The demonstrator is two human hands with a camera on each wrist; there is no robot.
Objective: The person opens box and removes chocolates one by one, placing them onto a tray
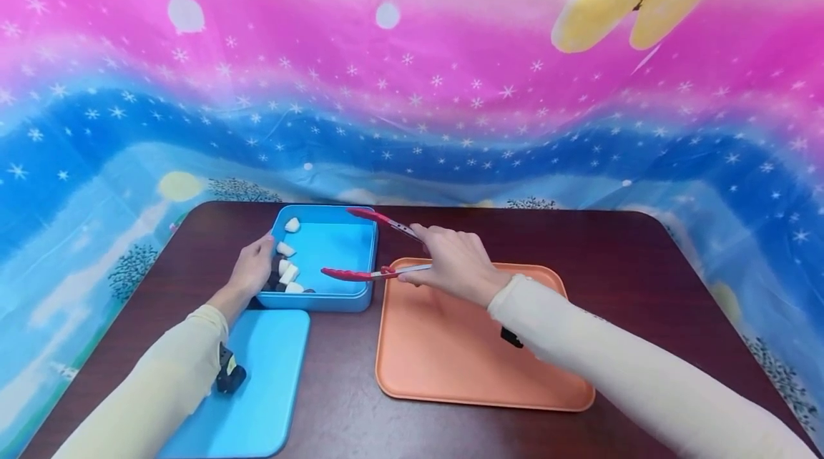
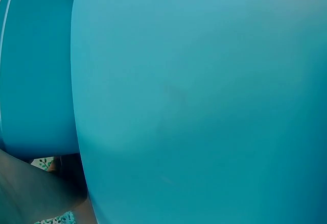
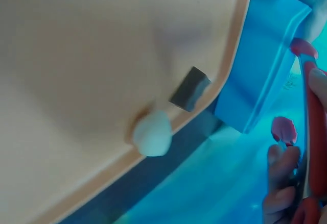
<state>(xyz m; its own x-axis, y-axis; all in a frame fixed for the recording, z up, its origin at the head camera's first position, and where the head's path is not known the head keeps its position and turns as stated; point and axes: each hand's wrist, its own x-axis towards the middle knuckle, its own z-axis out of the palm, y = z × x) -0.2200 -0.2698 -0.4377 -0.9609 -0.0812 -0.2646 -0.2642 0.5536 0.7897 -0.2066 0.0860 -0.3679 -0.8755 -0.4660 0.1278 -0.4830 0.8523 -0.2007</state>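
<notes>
Right hand (image 1: 460,259) holds red-tipped metal tongs (image 1: 380,274) by back part, likely for reach; arms spread wide, nothing between tips, over right side of blue rectangular plastic box (image 1: 322,303). Left hand (image 1: 249,269) at box's left wall, probably steadying it (finger curl hidden, can't tell grip). White chunky pieces (image 1: 290,274) along box's left side. Shallow orange tray (image 1: 463,369), right, bears white rounded piece (image 3: 153,133) and dark block (image 3: 189,89) near far left corner.

Long cream sleeves (image 1: 599,348), black wrist cameras (image 1: 230,373)

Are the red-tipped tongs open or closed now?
Open: in the head view, the tongs have their red tips wide apart.
</notes>
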